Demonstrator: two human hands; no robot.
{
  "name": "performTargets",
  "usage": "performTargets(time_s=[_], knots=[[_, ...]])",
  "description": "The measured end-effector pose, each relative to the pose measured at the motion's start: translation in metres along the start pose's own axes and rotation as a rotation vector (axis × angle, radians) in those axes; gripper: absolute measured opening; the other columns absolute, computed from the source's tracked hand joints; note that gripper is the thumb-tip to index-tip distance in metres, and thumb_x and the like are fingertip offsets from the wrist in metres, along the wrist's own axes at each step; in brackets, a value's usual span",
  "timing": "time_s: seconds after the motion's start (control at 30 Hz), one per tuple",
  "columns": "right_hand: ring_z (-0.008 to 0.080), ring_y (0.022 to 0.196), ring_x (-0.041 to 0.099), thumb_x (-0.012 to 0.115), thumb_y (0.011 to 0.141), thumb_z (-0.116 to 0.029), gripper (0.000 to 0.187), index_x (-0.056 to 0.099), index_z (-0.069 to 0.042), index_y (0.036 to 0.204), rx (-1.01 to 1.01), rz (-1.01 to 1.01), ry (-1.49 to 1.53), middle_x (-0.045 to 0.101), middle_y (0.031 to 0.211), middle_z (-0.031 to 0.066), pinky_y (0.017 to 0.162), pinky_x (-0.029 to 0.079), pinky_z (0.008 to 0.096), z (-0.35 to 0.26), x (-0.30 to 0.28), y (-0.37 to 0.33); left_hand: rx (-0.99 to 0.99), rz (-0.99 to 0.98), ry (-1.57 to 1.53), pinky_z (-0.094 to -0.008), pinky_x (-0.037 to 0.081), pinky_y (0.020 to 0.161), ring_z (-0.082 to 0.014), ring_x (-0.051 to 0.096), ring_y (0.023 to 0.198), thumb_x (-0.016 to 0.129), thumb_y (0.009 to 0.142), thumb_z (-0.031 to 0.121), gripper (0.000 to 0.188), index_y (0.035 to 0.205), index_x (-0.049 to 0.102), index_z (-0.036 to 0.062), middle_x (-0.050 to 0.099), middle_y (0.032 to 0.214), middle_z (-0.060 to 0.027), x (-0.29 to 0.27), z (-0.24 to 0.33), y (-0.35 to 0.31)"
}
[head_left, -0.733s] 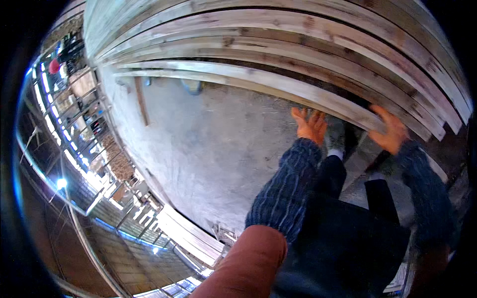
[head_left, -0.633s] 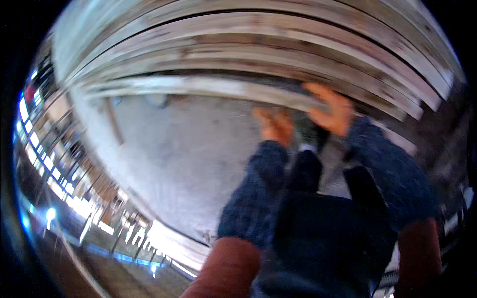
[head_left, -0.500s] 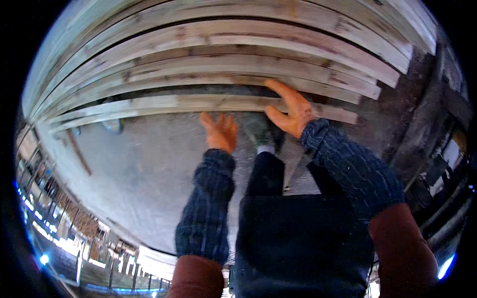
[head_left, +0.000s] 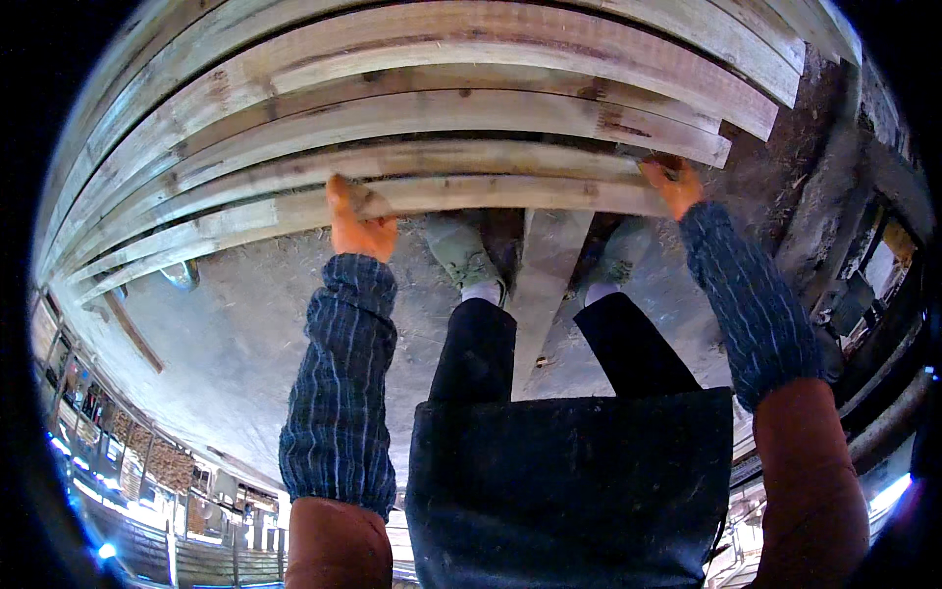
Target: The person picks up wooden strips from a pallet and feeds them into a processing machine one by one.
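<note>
A long pale wooden plank [head_left: 510, 192] lies nearest me, bowed by the lens. My left hand [head_left: 360, 224] is closed on its near edge, left of the middle, with the thumb side reaching over the top. At the plank's right end, my right hand [head_left: 675, 187] is closed around it, with the fingers extending toward the plank behind. That second plank [head_left: 471, 157] runs close behind the first, a dark gap showing between them in places. The undersides of both grips are hidden.
Several more planks [head_left: 412, 110] lie behind in a stepped row. My shoes [head_left: 461, 257] stand on the dusty floor beside a flat board [head_left: 551, 255] running between them. A thin wood strip [head_left: 132, 332] lies at left. Dark beams [head_left: 834, 206] and clutter fill the right side.
My hands have moved apart, the left leftward and the right rightward, and have closed on the nearest plank. Both shoes and the board between them now show.
</note>
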State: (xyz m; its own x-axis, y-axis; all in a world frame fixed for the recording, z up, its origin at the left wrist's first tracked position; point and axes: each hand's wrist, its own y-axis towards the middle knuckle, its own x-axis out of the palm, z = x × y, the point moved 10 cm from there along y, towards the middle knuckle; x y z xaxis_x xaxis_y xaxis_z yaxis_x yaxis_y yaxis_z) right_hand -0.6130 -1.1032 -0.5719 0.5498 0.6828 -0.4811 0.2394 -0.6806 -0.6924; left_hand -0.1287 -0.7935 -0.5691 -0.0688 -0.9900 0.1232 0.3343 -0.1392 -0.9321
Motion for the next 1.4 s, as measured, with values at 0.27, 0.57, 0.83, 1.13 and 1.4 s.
performTargets(time_s=[0.27, 0.57, 0.83, 1.13, 1.4], knots=[[0.0225, 0.099, 0.066, 0.077, 0.084, -0.061, 0.07, 0.069, -0.006, 0.127, 0.324, -0.874, -0.39, 0.072, 0.112, 0.0129, 0.089, 0.054, 0.0364, -0.087, 0.032, -0.115, 0.175, 0.101, 0.052, -0.0409, 0.053, 0.096, -0.0232, 0.06, 0.116, 0.074, 0.091, 0.057, 0.063, 0.134, 0.058, 0.0125, 0.062, 0.127, -0.0053, -0.04, 0.01, -0.11], [0.0334, 0.127, 0.062, 0.084, 0.077, -0.059, 0.094, 0.051, -0.008, 0.15, 0.136, -1.097, -0.328, 0.065, 0.135, 0.0199, 0.11, 0.047, 0.0416, -0.209, 0.028, -0.217, 0.475, 0.5, 0.076, -0.0471, 0.056, 0.091, -0.0271, 0.059, 0.114, 0.079, 0.088, 0.025, 0.073, 0.146, 0.039, 0.0045, 0.058, 0.129, -0.0118, -0.013, 0.07, -0.233], [0.0375, 0.133, 0.057, 0.088, 0.071, -0.05, 0.112, 0.035, -0.006, 0.159, 0.026, -1.101, -0.361, 0.057, 0.144, 0.0254, 0.113, 0.043, 0.0428, -0.283, 0.001, -0.266, 0.527, 0.326, 0.01, -0.0478, 0.052, 0.1, -0.027, 0.057, 0.121, 0.076, 0.094, 0.035, 0.073, 0.151, 0.035, 0.0148, 0.053, 0.14, -0.0092, 0.037, 0.106, -0.289], [0.0386, 0.14, 0.051, 0.082, 0.076, -0.056, 0.104, 0.04, -0.007, 0.157, 0.13, -1.164, -0.268, 0.052, 0.151, 0.0256, 0.119, 0.038, 0.0465, -0.232, 0.019, -0.268, 0.097, -0.114, -0.262, -0.0625, 0.045, 0.108, -0.0353, 0.056, 0.121, 0.044, 0.091, 0.084, 0.084, 0.137, 0.056, 0.0136, 0.061, 0.126, -0.0088, 0.012, 0.058, -0.231], [0.0424, 0.136, 0.048, 0.089, 0.073, -0.033, 0.099, 0.038, 0.005, 0.149, -0.097, 0.205, 0.271, 0.056, 0.141, 0.0264, 0.117, 0.04, 0.0487, -0.138, -0.081, -0.046, 0.048, -0.007, -0.178, -0.0651, 0.044, 0.105, -0.0299, 0.057, 0.109, 0.049, 0.087, 0.086, 0.081, 0.12, 0.06, 0.0136, 0.062, 0.113, -0.0056, 0.013, 0.049, -0.223]])
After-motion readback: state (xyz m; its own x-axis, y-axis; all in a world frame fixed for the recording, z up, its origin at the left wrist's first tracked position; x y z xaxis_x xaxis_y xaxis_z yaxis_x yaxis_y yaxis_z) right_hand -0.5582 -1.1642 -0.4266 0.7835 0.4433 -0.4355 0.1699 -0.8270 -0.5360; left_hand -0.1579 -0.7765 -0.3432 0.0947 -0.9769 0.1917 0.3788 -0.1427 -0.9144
